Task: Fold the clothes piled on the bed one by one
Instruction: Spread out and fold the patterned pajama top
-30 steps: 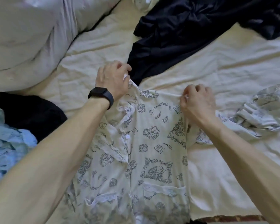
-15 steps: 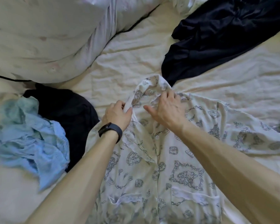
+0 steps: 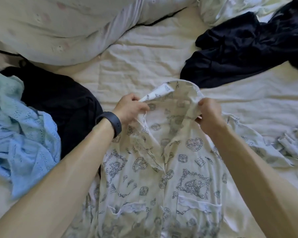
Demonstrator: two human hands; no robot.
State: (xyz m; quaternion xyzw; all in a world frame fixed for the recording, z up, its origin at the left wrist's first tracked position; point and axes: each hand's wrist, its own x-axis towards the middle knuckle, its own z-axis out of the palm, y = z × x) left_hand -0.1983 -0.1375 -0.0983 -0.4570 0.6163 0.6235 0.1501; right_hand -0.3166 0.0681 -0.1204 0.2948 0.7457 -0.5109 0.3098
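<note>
A white printed pajama shirt (image 3: 162,172) lies front up on the cream bed sheet (image 3: 144,66), buttons down the middle and two lace-edged pockets near the bottom. My left hand (image 3: 129,109), with a dark wristband, pinches the left side of the collar. My right hand (image 3: 208,112) grips the right side of the collar. The collar stands lifted and spread open between them. One sleeve trails off to the right, bunched at its end.
A light blue eyelet garment (image 3: 22,134) lies at the left over a black garment (image 3: 62,103). A dark navy garment (image 3: 244,48) is heaped at the upper right. A large white pillow (image 3: 58,28) fills the upper left.
Both hands moved from the shirt's shoulders to the collar, then pulled apart, opening the collar. The view shifted right and closer, showing more of the blue and black garments.
</note>
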